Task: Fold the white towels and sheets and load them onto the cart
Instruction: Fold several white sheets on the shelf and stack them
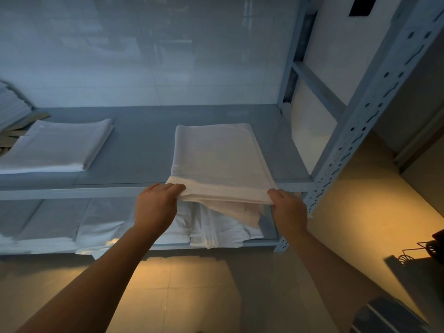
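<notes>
A folded white sheet (pixel 217 159) lies on the right part of a grey metal shelf (pixel 144 145), its near edge hanging over the shelf's front rail. My left hand (pixel 157 205) grips the sheet's near left corner. My right hand (pixel 288 209) pinches its near right corner. Some loose layers droop below the rail between my hands. A second folded white sheet (pixel 60 147) rests on the same shelf at the left.
The lower shelf (pixel 271 243) holds more white linen (pixel 211 229) and flat folded pieces (pixel 48 227). A slotted upright post (pixel 355 131) stands at the right. A stack of linen (pixel 12 106) sits far left. A dark wire object (pixel 425 251) lies on the tiled floor right.
</notes>
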Motion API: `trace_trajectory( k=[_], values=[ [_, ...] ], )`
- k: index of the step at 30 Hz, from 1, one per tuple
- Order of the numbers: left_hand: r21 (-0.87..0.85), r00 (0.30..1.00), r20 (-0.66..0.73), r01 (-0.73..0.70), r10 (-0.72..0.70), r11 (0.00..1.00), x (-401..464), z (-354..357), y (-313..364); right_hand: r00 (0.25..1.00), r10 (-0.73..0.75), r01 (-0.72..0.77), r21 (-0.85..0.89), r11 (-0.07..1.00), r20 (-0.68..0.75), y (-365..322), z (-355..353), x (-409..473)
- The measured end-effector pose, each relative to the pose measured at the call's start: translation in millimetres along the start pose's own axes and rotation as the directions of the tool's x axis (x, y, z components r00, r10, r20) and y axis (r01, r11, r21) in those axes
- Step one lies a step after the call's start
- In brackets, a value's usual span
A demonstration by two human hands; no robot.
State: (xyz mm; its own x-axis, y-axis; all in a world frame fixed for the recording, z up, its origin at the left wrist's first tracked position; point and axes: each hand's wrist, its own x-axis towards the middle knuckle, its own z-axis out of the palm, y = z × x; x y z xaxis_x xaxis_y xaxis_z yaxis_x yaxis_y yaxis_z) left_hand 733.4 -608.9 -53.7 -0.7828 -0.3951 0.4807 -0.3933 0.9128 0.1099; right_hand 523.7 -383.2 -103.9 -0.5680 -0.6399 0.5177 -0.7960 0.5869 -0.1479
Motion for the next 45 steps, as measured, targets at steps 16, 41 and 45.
trace_trajectory(
  k=[16,41,45],
  values=[
    [-0.029,0.94,-0.337,0.053,-0.06,0.998,7.1,-65.0,9.5,0.886,-0.402,0.382,-0.127,0.915,-0.233,36.4,-70.9,51.1],
    [-0.207,0.854,0.258,0.507,-0.453,0.837,157.9,190.3,-155.2,0.949,-0.279,0.293,-0.082,0.953,0.146,34.0,173.5,235.5],
    [-0.187,0.876,0.244,0.462,-0.415,0.867,164.0,221.2,-165.5,0.951,-0.119,0.169,-0.158,0.973,0.286,42.3,222.7,236.9]
  ],
)
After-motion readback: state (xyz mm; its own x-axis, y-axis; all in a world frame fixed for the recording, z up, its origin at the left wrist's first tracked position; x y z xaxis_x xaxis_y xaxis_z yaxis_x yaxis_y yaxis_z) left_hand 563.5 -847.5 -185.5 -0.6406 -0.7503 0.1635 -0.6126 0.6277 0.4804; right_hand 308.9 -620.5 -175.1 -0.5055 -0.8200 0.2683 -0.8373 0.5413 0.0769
